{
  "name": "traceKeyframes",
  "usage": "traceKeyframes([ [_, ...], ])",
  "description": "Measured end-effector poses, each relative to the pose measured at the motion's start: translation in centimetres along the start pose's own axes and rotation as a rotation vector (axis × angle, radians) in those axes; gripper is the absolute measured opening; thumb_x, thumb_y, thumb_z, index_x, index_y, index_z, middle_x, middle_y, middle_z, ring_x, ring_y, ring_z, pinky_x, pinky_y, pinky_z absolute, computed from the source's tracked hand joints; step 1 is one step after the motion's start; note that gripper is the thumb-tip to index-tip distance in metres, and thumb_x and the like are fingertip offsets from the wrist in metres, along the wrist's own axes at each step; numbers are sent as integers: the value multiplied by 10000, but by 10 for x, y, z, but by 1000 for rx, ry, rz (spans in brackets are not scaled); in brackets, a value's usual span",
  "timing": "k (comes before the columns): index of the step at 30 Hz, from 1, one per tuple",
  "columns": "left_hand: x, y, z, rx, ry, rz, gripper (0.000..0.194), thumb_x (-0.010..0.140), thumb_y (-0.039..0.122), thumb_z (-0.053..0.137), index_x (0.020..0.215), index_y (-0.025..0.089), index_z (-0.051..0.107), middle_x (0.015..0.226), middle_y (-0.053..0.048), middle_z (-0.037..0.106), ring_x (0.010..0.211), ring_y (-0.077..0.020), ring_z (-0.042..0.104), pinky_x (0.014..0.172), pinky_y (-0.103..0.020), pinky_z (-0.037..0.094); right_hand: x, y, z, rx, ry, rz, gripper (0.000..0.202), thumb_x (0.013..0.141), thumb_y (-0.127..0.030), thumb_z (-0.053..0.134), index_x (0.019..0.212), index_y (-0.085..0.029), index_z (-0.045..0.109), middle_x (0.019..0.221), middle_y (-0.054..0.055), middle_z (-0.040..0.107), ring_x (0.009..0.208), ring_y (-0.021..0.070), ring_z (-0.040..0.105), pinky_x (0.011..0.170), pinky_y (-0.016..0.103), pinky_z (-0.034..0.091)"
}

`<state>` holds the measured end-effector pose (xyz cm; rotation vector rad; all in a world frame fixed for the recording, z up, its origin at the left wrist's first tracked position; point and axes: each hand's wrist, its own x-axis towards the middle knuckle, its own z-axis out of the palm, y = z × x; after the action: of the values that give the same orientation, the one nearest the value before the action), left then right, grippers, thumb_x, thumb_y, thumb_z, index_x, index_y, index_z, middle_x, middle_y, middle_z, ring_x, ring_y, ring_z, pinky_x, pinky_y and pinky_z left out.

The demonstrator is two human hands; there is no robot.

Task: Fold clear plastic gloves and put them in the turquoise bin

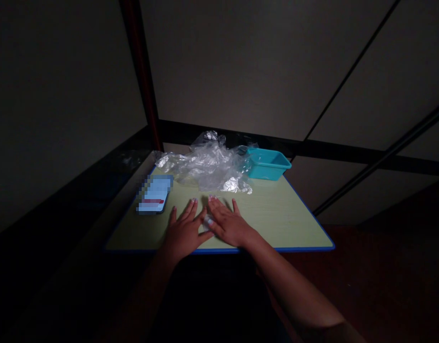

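Both palms face down at the front of a small pale-green table [276, 214] with a blue edge. My left hand [185, 231] lies with its fingers spread, its thumb reaching toward the other hand. Close beside it, my right hand [229, 224] is also flat with fingers stretched out. A small piece of clear plastic [207, 221] shows between the two hands, partly covered by the right thumb and fingers. Its full shape is hidden. Beyond the fingertips lies a crumpled heap of clear plastic bags [212, 164].
At the back right stands a turquoise plastic basket [267, 164], partly overlapped by the plastic. A phone [155, 193] with a lit, blurred screen lies on the left of the table. Pale panelled walls [233, 66] rise behind and to the left.
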<state>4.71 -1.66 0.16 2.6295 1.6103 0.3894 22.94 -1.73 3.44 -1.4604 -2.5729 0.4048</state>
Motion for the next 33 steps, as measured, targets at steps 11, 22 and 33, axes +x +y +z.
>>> traceKeyframes([
  [11,-3,-4,-2,-31,40,-34,772,815,467,611,1471,152,353,1559,-174,261,1467,-339,159,1124,-639,168,9,-4,15,-63,-102,-90,689,994,-525,198,1543,-130,67,1599,125,55,1486,221,45,1159,569,-61],
  [22,-10,-2,-8,-180,328,28,532,810,315,685,1324,289,550,1297,-93,609,1318,-330,424,1106,-568,259,11,13,12,330,-51,-71,694,919,-631,-75,1536,-315,-37,1606,36,70,1479,210,118,1141,567,-139],
  [33,-8,-6,0,-135,311,-3,338,698,375,790,1018,289,723,1306,-105,573,1310,-362,385,1084,-568,289,12,25,16,528,194,0,570,991,-551,227,1508,-316,263,1578,49,275,1450,252,240,1153,588,38],
])
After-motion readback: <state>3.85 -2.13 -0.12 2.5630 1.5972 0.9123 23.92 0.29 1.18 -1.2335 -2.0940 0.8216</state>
